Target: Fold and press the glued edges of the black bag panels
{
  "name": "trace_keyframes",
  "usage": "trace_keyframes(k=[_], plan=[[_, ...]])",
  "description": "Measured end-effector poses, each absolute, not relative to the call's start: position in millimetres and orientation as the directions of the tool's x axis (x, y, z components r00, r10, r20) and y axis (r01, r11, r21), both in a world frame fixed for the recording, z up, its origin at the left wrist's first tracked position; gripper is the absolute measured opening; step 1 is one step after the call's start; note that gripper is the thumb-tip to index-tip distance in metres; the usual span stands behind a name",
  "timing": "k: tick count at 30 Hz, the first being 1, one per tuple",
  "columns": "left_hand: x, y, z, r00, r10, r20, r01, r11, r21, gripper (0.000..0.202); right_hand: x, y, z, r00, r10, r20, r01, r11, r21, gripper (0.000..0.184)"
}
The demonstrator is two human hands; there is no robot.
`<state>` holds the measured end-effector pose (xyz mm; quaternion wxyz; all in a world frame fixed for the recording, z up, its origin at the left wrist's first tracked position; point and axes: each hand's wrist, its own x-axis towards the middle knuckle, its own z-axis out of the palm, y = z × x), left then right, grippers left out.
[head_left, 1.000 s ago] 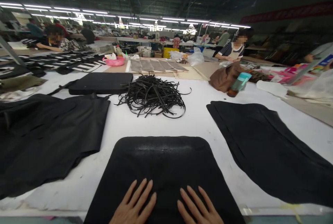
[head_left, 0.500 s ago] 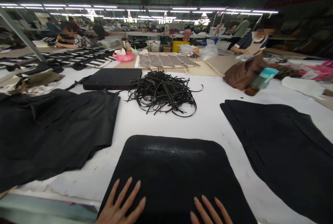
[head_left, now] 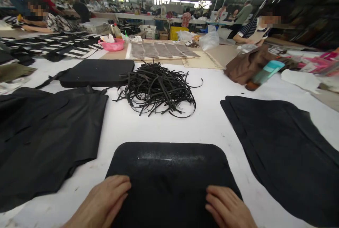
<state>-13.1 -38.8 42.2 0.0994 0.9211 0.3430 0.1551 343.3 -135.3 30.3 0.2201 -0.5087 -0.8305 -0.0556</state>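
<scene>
A black panel with rounded corners (head_left: pixel 169 175) lies in front of me, with a shiny band along its far edge. At its left side my left hand (head_left: pixel 106 196) is closed over the edge, fingers together on top. My right hand (head_left: pixel 226 203) holds the right edge the same way; both thumbs are largely hidden. Beyond the panel is a tangled heap of thin black strips (head_left: pixel 159 88). Black sheet material (head_left: pixel 50 132) lies loosely to the left, and a stack of cut black pieces (head_left: pixel 280 143) lies to the right.
Behind the strips on the left is a thick black pad stack (head_left: pixel 97 72). A pink basin (head_left: pixel 112 45) stands farther back. On the right, a teal-lidded bottle (head_left: pixel 268 71) leans by brown fabric (head_left: pixel 242 65). People sit across the table at left and right (head_left: pixel 253 31).
Both hands have gone from lying spread on the panel to closing at its side edges. My view has tilted down and turned slightly to the right.
</scene>
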Motion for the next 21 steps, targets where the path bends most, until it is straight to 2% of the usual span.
trace_keyframes(k=[4,7,10,12,15,18,21], plan=[[32,14,51,0.672,0.741,-0.001,0.678,-0.614,0.404,0.023,326,-72,36,-0.214,0.934,0.286,0.928,0.286,-0.239,0.019],[61,41,44,0.659,0.744,-0.107,0.718,-0.58,0.385,0.022,312,-30,29,-0.182,0.976,0.122,0.943,0.208,-0.26,0.024],[77,53,35,0.648,0.749,-0.138,0.741,-0.577,0.344,0.019,301,-5,24,-0.186,0.983,0.004,0.956,0.182,-0.229,0.033],[82,56,30,0.636,0.76,-0.135,0.749,-0.565,0.346,0.016,298,3,24,-0.184,0.981,-0.063,0.961,0.166,-0.22,0.028],[82,58,28,0.617,0.776,-0.133,0.757,-0.539,0.368,0.014,301,9,27,-0.174,0.973,-0.153,0.951,0.125,-0.284,0.014],[79,61,30,0.616,0.778,-0.123,0.748,-0.529,0.4,0.02,308,13,31,-0.21,0.964,-0.166,0.919,0.137,-0.37,0.017],[74,65,31,0.643,0.757,-0.115,0.716,-0.54,0.442,0.02,314,14,32,-0.239,0.968,-0.072,0.868,0.18,-0.462,0.017]])
